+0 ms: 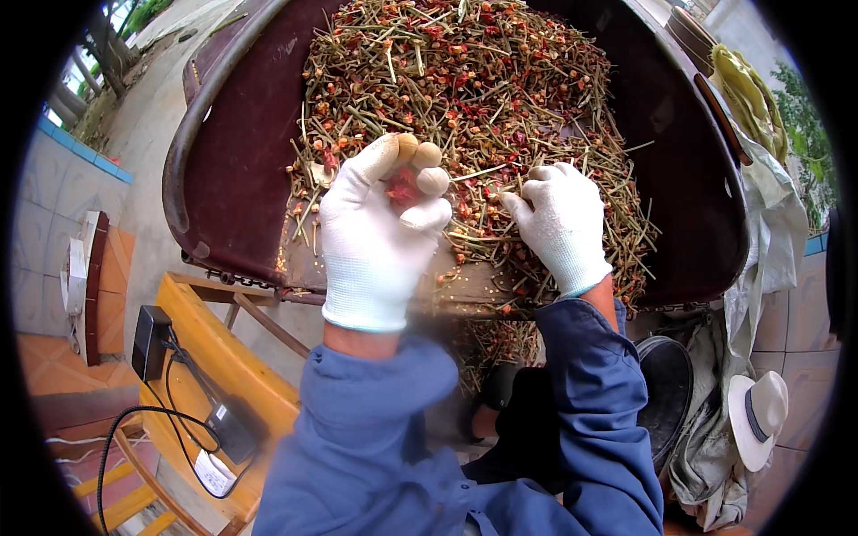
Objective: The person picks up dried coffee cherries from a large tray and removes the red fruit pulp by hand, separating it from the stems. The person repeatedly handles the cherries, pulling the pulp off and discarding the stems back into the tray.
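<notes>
Before me is a heap of dried chili stems and red pod pieces (462, 87), lying in a dark maroon metal wheelbarrow-like bin (234, 154). My left hand (385, 221), in a white knit glove with tan-stained fingertips, is raised over the heap's near edge. Its palm faces up, and the fingers curl around blurred red chili pieces (402, 187). To its right, my gloved right hand (560, 218) rests knuckles up on the heap with bent fingers. What lies under those fingers is hidden. A pale stem (479, 173) lies between the hands.
At lower left stands a yellow wooden chair (261, 348) bearing a black power adapter (231, 429) and cables. More stems (503, 342) lie below the bin's front lip. A black bucket (663, 395), draped sacks (704, 415) and a pale hat (757, 419) are at right.
</notes>
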Demonstrator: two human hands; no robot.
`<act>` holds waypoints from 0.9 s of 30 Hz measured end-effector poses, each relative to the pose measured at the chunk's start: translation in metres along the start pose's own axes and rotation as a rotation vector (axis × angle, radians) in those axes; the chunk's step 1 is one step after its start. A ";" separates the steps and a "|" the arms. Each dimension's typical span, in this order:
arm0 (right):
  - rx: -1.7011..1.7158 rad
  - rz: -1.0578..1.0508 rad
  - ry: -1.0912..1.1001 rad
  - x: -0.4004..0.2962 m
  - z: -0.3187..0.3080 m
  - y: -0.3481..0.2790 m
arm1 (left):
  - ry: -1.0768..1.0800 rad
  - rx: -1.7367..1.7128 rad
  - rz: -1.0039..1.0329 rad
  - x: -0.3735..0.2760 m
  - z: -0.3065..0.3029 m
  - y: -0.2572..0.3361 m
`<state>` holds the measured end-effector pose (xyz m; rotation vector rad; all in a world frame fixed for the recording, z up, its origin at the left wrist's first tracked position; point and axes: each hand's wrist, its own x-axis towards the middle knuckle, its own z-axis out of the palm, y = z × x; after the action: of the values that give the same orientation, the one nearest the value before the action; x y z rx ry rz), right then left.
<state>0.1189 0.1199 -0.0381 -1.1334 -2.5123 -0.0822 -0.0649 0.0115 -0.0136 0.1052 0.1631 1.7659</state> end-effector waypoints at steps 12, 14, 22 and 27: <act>0.041 -0.175 0.229 0.008 0.040 -0.015 | -0.052 -0.067 -0.033 0.006 -0.004 0.008; 0.070 -0.157 0.148 0.008 0.033 -0.011 | -0.048 -0.062 -0.037 0.006 -0.005 0.009; 0.021 -0.169 -0.014 0.001 0.012 -0.002 | -0.032 -0.065 -0.039 0.005 -0.004 0.009; 0.141 -0.123 0.167 0.009 0.023 -0.014 | -0.017 -0.065 -0.037 0.005 -0.003 0.008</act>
<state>0.0956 0.1214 -0.0546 -0.8789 -2.3955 -0.0306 -0.0743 0.0147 -0.0152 0.0700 0.0944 1.7312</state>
